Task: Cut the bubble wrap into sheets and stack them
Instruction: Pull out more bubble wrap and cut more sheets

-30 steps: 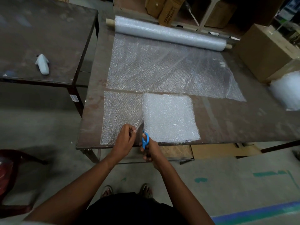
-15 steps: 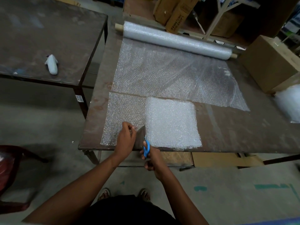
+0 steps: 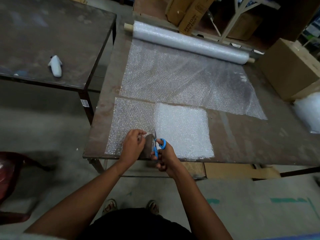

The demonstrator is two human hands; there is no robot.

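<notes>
Step in hand: cutting a strip at the near edge of the brown worn wooden table (image 3: pixel 242 146) into separate sheets. The cut has only just entered from that edge.

Right hand (image 3: pixel 163 157): fingers curled through the loops of the blue-handled scissors (image 3: pixel 158 144); short blades point away from the person, roughly closed, exact gap too small to tell. Left hand (image 3: pixel 132 146): fingertips pinch the clear single-layer bubble wrap piece (image 3: pixel 131 118) just beside the blades, lifting its cut corner so dark table shows beneath.

Next move, as judged: run the blades straight toward the far edge while the left hand keeps the film taut; slack film would likely bunch or tear.

Material: thin, translucent, glittering. Immediately right of the cut line lies a whiter, denser square stack of cut sheets (image 3: pixel 183 130), also at the near edge. Beyond both, the unrolled clear web (image 3: pixel 181 80) runs to the bubble wrap roll (image 3: pixel 188 42) along the far edge.
</notes>
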